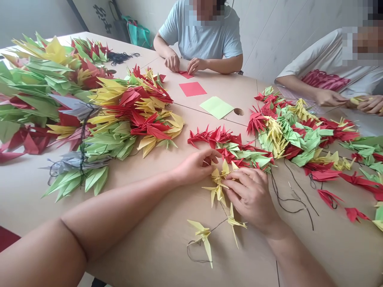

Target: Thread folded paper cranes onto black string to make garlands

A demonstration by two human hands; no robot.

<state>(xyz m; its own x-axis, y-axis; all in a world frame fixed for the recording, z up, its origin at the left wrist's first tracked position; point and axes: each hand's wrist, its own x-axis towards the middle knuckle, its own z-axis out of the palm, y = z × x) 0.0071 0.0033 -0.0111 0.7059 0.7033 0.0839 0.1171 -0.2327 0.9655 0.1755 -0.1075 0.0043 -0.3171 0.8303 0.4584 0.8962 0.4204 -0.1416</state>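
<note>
Several yellow origami cranes [217, 185] lie strung on dark thread [197, 261] at lower centre of the frame, on the counter [167, 247]. The right hand [249, 195] curls closed over the topmost crane, gripping it. The left hand [194, 167] is loosely curled just beside it, near red cranes [214, 136], holding nothing clearly. Heaps of strung paper cranes [134, 115] spread to the left and right. At upper centre, a seated co-worker's hands [184, 63] touch red paper [186, 75].
</note>
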